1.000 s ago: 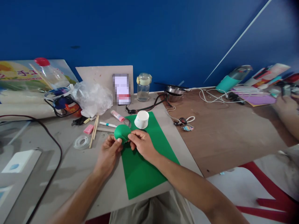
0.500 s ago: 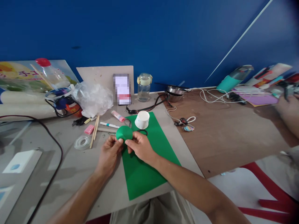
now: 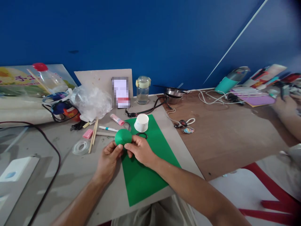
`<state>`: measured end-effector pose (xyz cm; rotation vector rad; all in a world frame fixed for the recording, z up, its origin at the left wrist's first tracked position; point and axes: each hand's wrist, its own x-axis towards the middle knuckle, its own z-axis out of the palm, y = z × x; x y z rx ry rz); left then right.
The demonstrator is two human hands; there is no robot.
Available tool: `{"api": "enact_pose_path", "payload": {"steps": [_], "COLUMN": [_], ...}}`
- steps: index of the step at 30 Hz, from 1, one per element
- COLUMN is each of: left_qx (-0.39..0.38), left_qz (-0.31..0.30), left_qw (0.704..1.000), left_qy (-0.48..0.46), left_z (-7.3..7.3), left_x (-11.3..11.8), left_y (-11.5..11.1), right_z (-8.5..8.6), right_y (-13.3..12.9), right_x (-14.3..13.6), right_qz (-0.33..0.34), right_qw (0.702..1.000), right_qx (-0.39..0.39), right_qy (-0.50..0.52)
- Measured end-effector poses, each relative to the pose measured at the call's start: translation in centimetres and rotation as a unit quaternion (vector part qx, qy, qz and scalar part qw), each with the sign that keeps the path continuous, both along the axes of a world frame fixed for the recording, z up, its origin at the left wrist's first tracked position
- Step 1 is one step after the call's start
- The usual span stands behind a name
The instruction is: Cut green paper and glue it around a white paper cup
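Note:
Between my two hands is a round piece of green paper (image 3: 123,136), bent into a shallow cone. My left hand (image 3: 110,157) pinches its lower left edge between thumb and fingers. On its lower right edge, my right hand (image 3: 140,150) has a similar pinch. The held piece is above a large green sheet (image 3: 148,175) lying on the grey table. On the far end of that sheet stands an upside-down white paper cup (image 3: 141,122), with a dark ring (image 3: 142,135) near it, perhaps a scissors handle. My fingers hide part of the cone's lower edge.
To the left lie a tape roll (image 3: 80,147), wooden sticks (image 3: 93,136), a pink eraser (image 3: 87,134), a marker (image 3: 108,128) and a glue stick (image 3: 117,119). A phone (image 3: 120,93) and a glass jar (image 3: 142,90) stand behind. At far right is another person's hand (image 3: 285,106).
The green paper's overlapping fold has been drawn into a smoother cone, with both hands still pinching it. The whole view has shifted slightly.

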<state>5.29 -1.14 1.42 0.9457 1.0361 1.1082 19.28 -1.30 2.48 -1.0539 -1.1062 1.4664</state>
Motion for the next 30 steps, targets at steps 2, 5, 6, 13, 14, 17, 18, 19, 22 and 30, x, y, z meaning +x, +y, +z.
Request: {"api": "enact_pose_path", "payload": {"steps": [2, 5, 6, 13, 14, 17, 18, 19, 22, 30], "left_qx": [0.01, 0.023, 0.025, 0.036, 0.034, 0.012, 0.001, -0.01, -0.03, -0.05], "left_qz": [0.009, 0.021, 0.023, 0.019, 0.02, 0.021, 0.019, 0.017, 0.012, -0.018], "left_qw": [1.0, 0.999, 0.999, 0.999, 0.999, 1.0, 1.0, 1.0, 0.999, 0.996], "left_qy": [0.015, 0.026, 0.025, 0.018, 0.017, 0.001, -0.01, -0.021, -0.041, -0.077], "left_z": [-0.1, 0.0, 0.0, -0.4, -0.5, -0.4, -0.3, -0.2, 0.1, 1.0], "left_x": [-0.1, -0.1, -0.1, -0.2, -0.2, -0.1, 0.0, 0.1, 0.4, 0.6], "left_y": [0.0, 0.0, 0.0, 0.0, -0.1, -0.2, -0.2, -0.2, -0.2, -0.2], "right_z": [0.1, 0.3, 0.3, 0.1, 0.0, -0.3, -0.4, -0.3, -0.1, 0.0], "right_y": [0.0, 0.0, 0.0, -0.2, -0.2, -0.1, -0.1, -0.1, -0.1, -0.1], "right_x": [0.0, -0.1, -0.1, -0.1, -0.1, -0.2, -0.2, -0.1, 0.0, 0.1], "right_qz": [0.003, 0.02, 0.026, 0.021, 0.022, 0.025, 0.023, 0.023, 0.029, 0.029], "right_qw": [1.0, 1.0, 1.0, 1.0, 1.0, 0.999, 0.999, 0.999, 0.999, 0.999], "right_qx": [-0.006, -0.005, -0.005, -0.012, -0.011, -0.011, -0.014, -0.016, -0.018, -0.023], "right_qy": [0.002, 0.009, 0.012, 0.001, 0.007, 0.022, 0.021, 0.02, 0.02, 0.023]}}
